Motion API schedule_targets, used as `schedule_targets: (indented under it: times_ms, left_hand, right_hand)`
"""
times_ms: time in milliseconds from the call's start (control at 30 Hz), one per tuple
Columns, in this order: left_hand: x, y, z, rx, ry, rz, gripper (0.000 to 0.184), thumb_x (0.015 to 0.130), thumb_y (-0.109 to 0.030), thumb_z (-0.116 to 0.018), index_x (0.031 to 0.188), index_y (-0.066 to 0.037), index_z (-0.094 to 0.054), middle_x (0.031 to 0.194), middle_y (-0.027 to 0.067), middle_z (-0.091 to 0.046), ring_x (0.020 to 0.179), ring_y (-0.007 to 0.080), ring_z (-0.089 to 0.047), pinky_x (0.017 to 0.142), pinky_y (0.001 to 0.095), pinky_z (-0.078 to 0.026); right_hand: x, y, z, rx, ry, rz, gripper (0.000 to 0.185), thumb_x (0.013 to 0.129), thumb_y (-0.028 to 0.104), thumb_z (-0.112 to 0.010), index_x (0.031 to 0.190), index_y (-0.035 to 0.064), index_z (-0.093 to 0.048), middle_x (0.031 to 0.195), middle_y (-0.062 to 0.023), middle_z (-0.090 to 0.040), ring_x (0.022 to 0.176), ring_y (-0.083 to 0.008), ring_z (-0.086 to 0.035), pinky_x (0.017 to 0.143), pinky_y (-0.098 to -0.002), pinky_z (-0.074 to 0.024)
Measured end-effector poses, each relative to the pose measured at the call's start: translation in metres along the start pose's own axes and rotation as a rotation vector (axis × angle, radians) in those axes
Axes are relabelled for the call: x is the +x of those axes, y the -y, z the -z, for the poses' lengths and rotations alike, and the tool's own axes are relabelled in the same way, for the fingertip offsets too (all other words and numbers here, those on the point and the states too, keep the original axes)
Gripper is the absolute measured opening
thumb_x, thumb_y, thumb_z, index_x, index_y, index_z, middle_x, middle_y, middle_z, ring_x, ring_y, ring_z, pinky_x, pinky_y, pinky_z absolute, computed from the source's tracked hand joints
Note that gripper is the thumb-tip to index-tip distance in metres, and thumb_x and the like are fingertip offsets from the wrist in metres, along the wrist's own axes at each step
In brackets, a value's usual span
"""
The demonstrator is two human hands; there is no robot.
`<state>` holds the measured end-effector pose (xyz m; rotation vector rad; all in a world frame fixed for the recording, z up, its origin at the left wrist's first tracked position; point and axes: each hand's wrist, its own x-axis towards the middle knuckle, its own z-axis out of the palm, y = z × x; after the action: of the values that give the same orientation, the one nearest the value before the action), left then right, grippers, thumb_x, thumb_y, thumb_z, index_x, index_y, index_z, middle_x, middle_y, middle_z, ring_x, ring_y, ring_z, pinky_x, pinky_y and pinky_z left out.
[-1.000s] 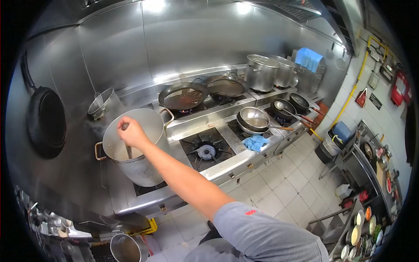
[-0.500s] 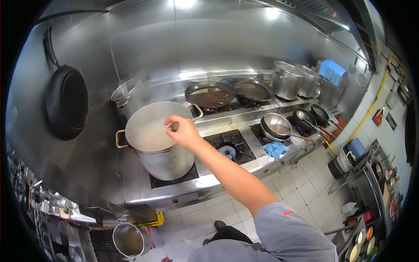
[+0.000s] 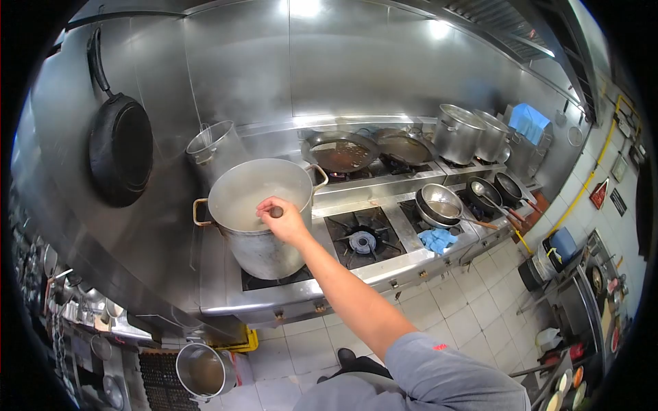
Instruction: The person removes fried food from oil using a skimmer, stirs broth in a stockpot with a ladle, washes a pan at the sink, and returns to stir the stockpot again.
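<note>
My right hand (image 3: 282, 220) is closed around a utensil's handle (image 3: 276, 212), whose dark, rounded brown end pokes out of the fist. The rest of that utensil is hidden, so its kind does not show. Beneath the hand stands a big metal stockpot (image 3: 264, 248) with two loop handles, on a burner at the left end of the range. Cloudy pale liquid (image 3: 236, 205) is inside it, with some steam. The hand is over the near right part of the pot's mouth. My left hand is out of view.
Behind the stockpot is a tall metal container (image 3: 221, 147) with a whisk. Two wide woks (image 3: 340, 152) sit on the back burners. A bare burner (image 3: 362, 241) and a blue cloth (image 3: 437, 240) are to the right. A metal pot (image 3: 204, 373) stands low at the bottom left.
My right hand has shifted slightly over the pot and turned, still gripping the handle. My view has swung a little left. Fingertips at the bottom edge have gone out of sight.
</note>
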<state>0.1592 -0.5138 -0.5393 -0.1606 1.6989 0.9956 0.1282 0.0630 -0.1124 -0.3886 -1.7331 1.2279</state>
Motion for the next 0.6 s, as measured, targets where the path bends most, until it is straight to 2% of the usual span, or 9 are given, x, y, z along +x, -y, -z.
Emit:
schedule_targets:
  times_ms: [167, 233, 300, 333, 367, 467, 500, 533, 600]
  left_hand:
    - [0.053, -0.007, 0.014, -0.035, 0.035, 0.031, 0.029, 0.085, -0.021, -0.057, 0.111, -0.008, -0.051, 0.090, 0.0108, -0.063, 0.061, 0.0211, -0.060, 0.050, 0.0348, -0.051]
    - [0.076, -0.008, 0.022, -0.027, 0.060, 0.061, 0.029, 0.084, -0.020, -0.058, 0.110, -0.008, -0.051, 0.090, 0.0106, -0.063, 0.060, 0.0209, -0.061, 0.050, 0.0346, -0.050]
    - [0.088, -0.012, 0.025, 0.784, 0.293, -0.551, 0.037, 0.075, -0.019, -0.066, 0.109, -0.010, -0.053, 0.095, 0.0073, -0.063, 0.064, 0.0184, -0.059, 0.053, 0.0326, -0.049]
    - [0.090, -0.013, 0.020, 0.793, 0.311, -0.548, 0.037, 0.075, -0.019, -0.066, 0.109, -0.010, -0.053, 0.095, 0.0073, -0.063, 0.064, 0.0184, -0.059, 0.053, 0.0326, -0.049]
    - [0.094, -0.016, 0.010, 0.696, 0.299, -0.489, 0.039, 0.075, -0.020, -0.066, 0.110, -0.010, -0.052, 0.097, 0.0068, -0.063, 0.068, 0.0186, -0.059, 0.057, 0.0327, -0.049]
    - [0.095, -0.027, -0.031, 0.386, 0.239, -0.304, 0.045, 0.075, -0.022, -0.067, 0.115, -0.010, -0.050, 0.102, 0.0054, -0.062, 0.079, 0.0193, -0.059, 0.066, 0.0332, -0.049]
    - [0.090, -0.031, -0.045, 0.281, 0.208, -0.237, 0.047, 0.075, -0.023, -0.067, 0.116, -0.010, -0.049, 0.104, 0.0049, -0.061, 0.082, 0.0196, -0.059, 0.070, 0.0334, -0.049]
    - [0.085, -0.033, -0.060, 0.171, 0.172, -0.168, 0.049, 0.075, -0.024, -0.068, 0.117, -0.010, -0.049, 0.105, 0.0044, -0.061, 0.086, 0.0198, -0.058, 0.073, 0.0335, -0.049]
    - [0.057, -0.075, -0.112, -0.018, 0.045, -0.018, 0.041, 0.088, -0.030, -0.051, 0.120, -0.004, -0.045, 0.102, 0.0135, -0.059, 0.084, 0.0287, -0.059, 0.063, 0.0390, -0.052]
  right_hand:
    - [-0.012, 0.037, 0.028, 0.005, 0.071, -0.136, 0.019, 0.075, 0.015, -0.070, 0.089, 0.0035, -0.063, 0.081, -0.0039, -0.064, 0.078, -0.0124, -0.058, 0.073, -0.0267, -0.0468]
    - [-0.017, 0.041, 0.055, -0.149, 0.061, 0.001, 0.029, 0.074, 0.017, -0.073, 0.097, 0.0049, -0.061, 0.088, -0.0042, -0.064, 0.083, -0.0127, -0.057, 0.077, -0.0270, -0.0453]
    - [-0.032, 0.059, 0.096, -0.179, 0.058, 0.019, 0.053, 0.073, 0.024, -0.075, 0.118, 0.0072, -0.051, 0.113, -0.0107, -0.060, 0.108, -0.0202, -0.055, 0.091, -0.0330, -0.0423]
    - [-0.043, 0.072, 0.124, -0.184, 0.092, -0.060, 0.058, 0.075, 0.026, -0.073, 0.124, 0.0076, -0.047, 0.120, -0.0125, -0.056, 0.117, -0.0236, -0.050, 0.097, -0.0378, -0.0395]
    - [-0.054, 0.075, 0.154, -0.261, 0.068, -0.084, 0.058, 0.077, 0.026, -0.071, 0.126, 0.0080, -0.045, 0.122, -0.0125, -0.056, 0.117, -0.0238, -0.051, 0.096, -0.0401, -0.0399]
    - [-0.079, 0.063, 0.266, -0.536, -0.007, -0.183, 0.061, 0.078, 0.028, -0.071, 0.129, 0.0070, -0.044, 0.123, -0.0142, -0.054, 0.115, -0.0260, -0.052, 0.094, -0.0391, -0.0432]
    - [-0.084, 0.060, 0.308, -0.620, -0.084, -0.336, 0.062, 0.078, 0.028, -0.071, 0.129, 0.0066, -0.044, 0.122, -0.0146, -0.055, 0.114, -0.0270, -0.053, 0.094, -0.0387, -0.0434]
    - [-0.086, 0.053, 0.359, -0.756, -0.054, -0.287, 0.062, 0.077, 0.030, -0.072, 0.128, 0.0065, -0.046, 0.122, -0.0160, -0.056, 0.114, -0.0277, -0.053, 0.095, -0.0381, -0.0428]
    - [-0.095, 0.044, 0.451, -1.031, -0.209, -0.431, 0.067, 0.073, 0.033, -0.074, 0.126, 0.0003, -0.049, 0.124, -0.0195, -0.054, 0.114, -0.0302, -0.053, 0.095, -0.0371, -0.0421]
